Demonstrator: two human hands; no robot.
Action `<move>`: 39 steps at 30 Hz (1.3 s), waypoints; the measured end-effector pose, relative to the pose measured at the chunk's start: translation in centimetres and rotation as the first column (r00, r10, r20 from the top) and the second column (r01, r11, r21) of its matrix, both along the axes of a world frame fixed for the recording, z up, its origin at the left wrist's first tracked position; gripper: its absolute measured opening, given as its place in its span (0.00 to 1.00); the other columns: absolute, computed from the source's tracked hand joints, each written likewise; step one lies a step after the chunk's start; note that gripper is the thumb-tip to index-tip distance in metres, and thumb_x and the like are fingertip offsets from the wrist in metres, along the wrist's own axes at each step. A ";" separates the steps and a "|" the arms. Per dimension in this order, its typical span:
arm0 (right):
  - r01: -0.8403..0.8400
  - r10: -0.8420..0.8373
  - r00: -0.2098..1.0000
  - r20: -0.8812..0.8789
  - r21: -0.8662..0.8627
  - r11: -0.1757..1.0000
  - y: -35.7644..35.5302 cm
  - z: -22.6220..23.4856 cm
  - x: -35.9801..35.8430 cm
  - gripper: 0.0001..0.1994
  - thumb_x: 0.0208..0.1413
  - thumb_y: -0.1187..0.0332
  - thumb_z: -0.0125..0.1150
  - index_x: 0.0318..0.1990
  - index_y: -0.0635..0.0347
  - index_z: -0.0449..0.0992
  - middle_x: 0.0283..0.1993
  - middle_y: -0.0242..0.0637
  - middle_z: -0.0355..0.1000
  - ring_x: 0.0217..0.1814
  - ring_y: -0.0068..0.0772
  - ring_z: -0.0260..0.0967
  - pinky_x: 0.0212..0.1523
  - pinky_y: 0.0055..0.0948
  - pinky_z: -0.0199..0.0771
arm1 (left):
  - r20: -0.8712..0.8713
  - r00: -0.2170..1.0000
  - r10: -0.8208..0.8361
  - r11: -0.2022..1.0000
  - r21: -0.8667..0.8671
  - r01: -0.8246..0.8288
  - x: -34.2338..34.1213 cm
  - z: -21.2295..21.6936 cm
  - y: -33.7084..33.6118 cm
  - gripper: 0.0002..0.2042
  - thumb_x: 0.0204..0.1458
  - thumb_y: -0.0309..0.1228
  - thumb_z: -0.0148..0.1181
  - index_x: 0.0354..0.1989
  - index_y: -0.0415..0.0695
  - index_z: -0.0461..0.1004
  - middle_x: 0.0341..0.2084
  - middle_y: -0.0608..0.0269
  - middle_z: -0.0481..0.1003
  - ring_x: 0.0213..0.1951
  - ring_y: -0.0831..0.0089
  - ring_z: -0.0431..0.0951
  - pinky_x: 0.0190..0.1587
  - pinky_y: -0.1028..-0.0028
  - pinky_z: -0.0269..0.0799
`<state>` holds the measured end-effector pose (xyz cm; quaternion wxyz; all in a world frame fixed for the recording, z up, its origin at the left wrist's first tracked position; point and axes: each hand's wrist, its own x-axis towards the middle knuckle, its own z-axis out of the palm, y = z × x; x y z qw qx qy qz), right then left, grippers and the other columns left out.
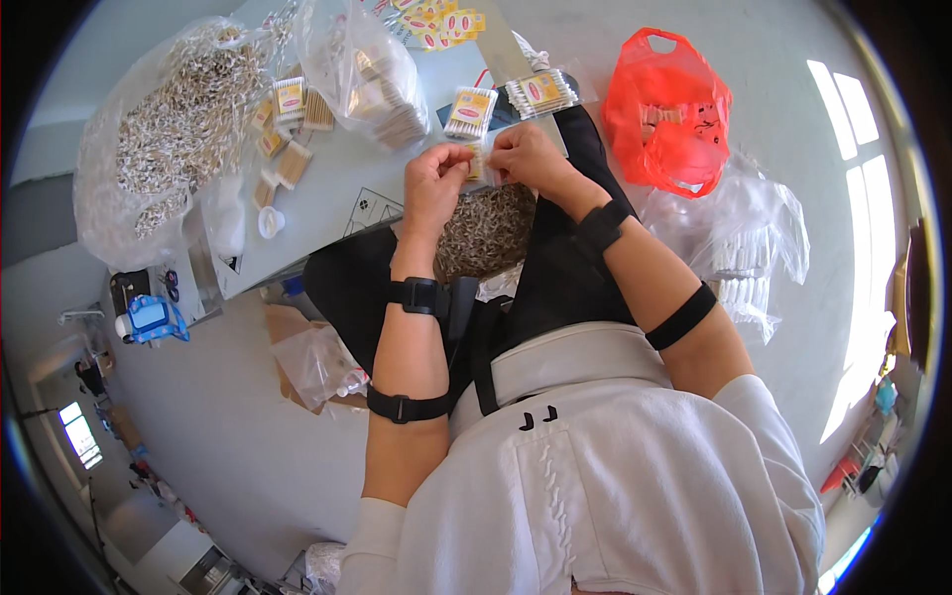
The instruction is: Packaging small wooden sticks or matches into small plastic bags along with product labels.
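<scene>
My left hand [434,190] and my right hand [540,164] are close together at the table's near edge, fingertips pinched. Between them is a small clear packet [475,162] with a yellow label, partly hidden by my fingers. Just beyond it lies a packet of cotton swabs [470,111] with a yellow and white label. A second swab packet [541,91] lies to its right. Directly below my hands, at my lap, is a heap of loose cotton swabs [486,233]. Black straps circle both my forearms.
A large clear bag of loose swabs [188,119] covers the table's left side. Beside it are swab bundles [294,165], a white cup [271,222] and a bag of packets [382,94]. Yellow label cards [441,24] lie at the back. At right are a red bag [684,89] and clear bags [773,213].
</scene>
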<state>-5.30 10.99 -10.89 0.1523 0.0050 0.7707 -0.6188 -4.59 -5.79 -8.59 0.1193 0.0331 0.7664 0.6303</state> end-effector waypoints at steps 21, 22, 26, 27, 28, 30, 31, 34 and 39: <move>-0.075 0.108 0.987 0.120 -0.252 0.965 -1.1 3.1 0.1 0.07 0.55 0.69 0.55 0.27 0.59 0.73 0.23 0.24 0.68 0.24 0.13 0.64 0.24 0.14 0.63 | 0.252 0.963 0.091 0.993 0.055 -0.108 -1.2 3.3 -0.7 0.08 0.45 0.34 0.64 0.22 0.43 0.75 0.16 0.73 0.70 0.18 0.86 0.65 0.20 0.84 0.58; -0.076 0.109 0.987 0.119 -0.252 0.965 -1.1 3.1 0.1 0.07 0.55 0.69 0.55 0.27 0.59 0.73 0.23 0.24 0.68 0.24 0.13 0.64 0.24 0.14 0.63 | 0.246 0.966 0.076 0.995 0.038 -0.088 -1.4 3.5 -0.7 0.09 0.45 0.34 0.64 0.22 0.43 0.75 0.16 0.73 0.69 0.18 0.86 0.65 0.19 0.84 0.58; -0.081 0.107 0.990 0.093 -0.254 0.964 -1.3 2.9 0.1 0.06 0.54 0.69 0.56 0.27 0.59 0.73 0.23 0.24 0.68 0.24 0.13 0.64 0.24 0.15 0.62 | 0.261 0.963 0.069 0.997 0.023 -0.078 -1.7 3.4 -0.8 0.09 0.45 0.34 0.64 0.22 0.43 0.75 0.16 0.73 0.69 0.17 0.86 0.65 0.19 0.84 0.58; -0.069 0.097 0.991 0.097 -0.259 0.963 -1.3 3.0 0.1 0.06 0.54 0.69 0.56 0.27 0.59 0.73 0.23 0.24 0.68 0.24 0.14 0.64 0.24 0.15 0.62 | 0.264 0.962 0.071 0.996 0.035 -0.083 -1.8 3.3 -0.9 0.08 0.45 0.33 0.64 0.22 0.42 0.75 0.15 0.73 0.69 0.17 0.86 0.65 0.19 0.85 0.59; -0.070 0.098 0.990 0.097 -0.258 0.964 -1.4 3.0 0.1 0.06 0.54 0.69 0.56 0.27 0.59 0.73 0.23 0.24 0.68 0.24 0.14 0.64 0.24 0.15 0.62 | 0.267 0.961 0.073 0.995 0.048 -0.089 -1.8 3.1 -0.9 0.08 0.46 0.32 0.63 0.22 0.42 0.75 0.15 0.73 0.69 0.17 0.86 0.65 0.19 0.85 0.59; -0.060 0.086 0.992 0.096 -0.250 0.966 -1.4 3.0 0.1 0.06 0.54 0.69 0.56 0.27 0.60 0.73 0.23 0.25 0.68 0.24 0.14 0.63 0.24 0.15 0.62 | 0.266 0.961 0.073 0.993 0.068 -0.095 -1.8 2.9 -1.0 0.07 0.46 0.31 0.63 0.22 0.42 0.75 0.15 0.73 0.69 0.17 0.86 0.65 0.19 0.85 0.60; -0.060 0.086 0.992 0.097 -0.249 0.967 -1.5 3.0 0.1 0.06 0.54 0.69 0.56 0.27 0.60 0.73 0.23 0.25 0.68 0.24 0.14 0.63 0.24 0.15 0.62 | 0.265 0.961 0.075 0.991 0.088 -0.101 -1.8 2.8 -1.1 0.06 0.46 0.30 0.62 0.22 0.42 0.75 0.15 0.73 0.70 0.17 0.86 0.65 0.20 0.84 0.60; -0.028 0.062 0.992 0.110 -0.286 0.958 -1.6 2.7 0.1 0.06 0.54 0.69 0.56 0.27 0.60 0.74 0.23 0.25 0.68 0.23 0.14 0.63 0.24 0.16 0.62 | 0.270 0.960 0.077 0.989 0.104 -0.108 -1.7 2.8 -1.0 0.05 0.47 0.29 0.61 0.23 0.42 0.75 0.15 0.72 0.70 0.17 0.85 0.66 0.20 0.84 0.61; 0.006 0.035 0.991 0.133 -0.295 0.955 -1.7 3.0 0.2 0.10 0.56 0.66 0.54 0.26 0.61 0.74 0.23 0.26 0.69 0.22 0.15 0.63 0.23 0.16 0.62 | 0.258 0.964 0.070 0.993 0.071 -0.091 -1.7 2.8 -1.1 0.05 0.48 0.29 0.61 0.24 0.42 0.75 0.16 0.72 0.70 0.18 0.85 0.66 0.21 0.84 0.62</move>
